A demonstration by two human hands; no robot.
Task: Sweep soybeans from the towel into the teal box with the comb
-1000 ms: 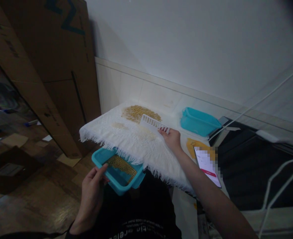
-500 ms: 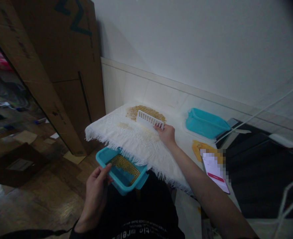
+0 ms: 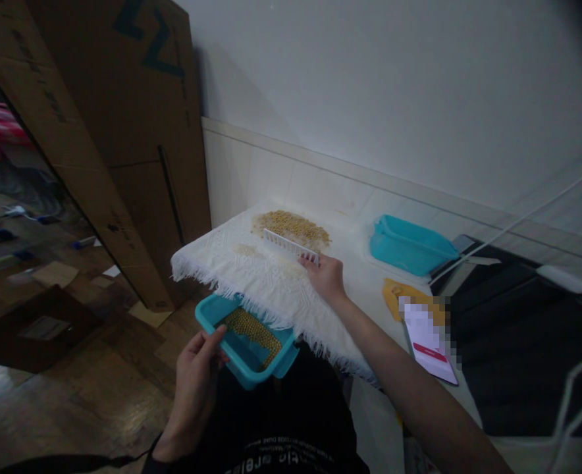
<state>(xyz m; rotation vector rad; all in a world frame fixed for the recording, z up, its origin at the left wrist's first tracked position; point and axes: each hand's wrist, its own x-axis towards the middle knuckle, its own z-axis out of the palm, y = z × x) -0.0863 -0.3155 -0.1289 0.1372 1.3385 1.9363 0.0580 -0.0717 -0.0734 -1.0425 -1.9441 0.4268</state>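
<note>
My left hand (image 3: 202,359) grips the near-left rim of a blue plastic basket (image 3: 251,380), thumb on top. Yellowish beans (image 3: 254,332) cover part of its bottom, and its far side lies under the fringed edge of a white cloth (image 3: 271,289). My right hand (image 3: 324,276) is closed on one end of a white slotted plastic strip (image 3: 288,245), held over the cloth. Just beyond the strip, a heap of tan, bean-like grains (image 3: 295,226) is spread on the cloth. A thin scatter of pale bits lies nearer the fringe.
Right of the cloth stands a second blue basket (image 3: 409,247). A yellow cloth-like item (image 3: 394,293) and a phone (image 3: 429,345) with a lit screen lie nearer. A tall cardboard box (image 3: 143,131) rises at left; a white wall backs the table. A white cable (image 3: 518,227) crosses at right.
The slotted strip has moved slightly left and toward me, away from the heap, and tilted flatter. My left hand still holds the basket. The view has shifted slightly.
</note>
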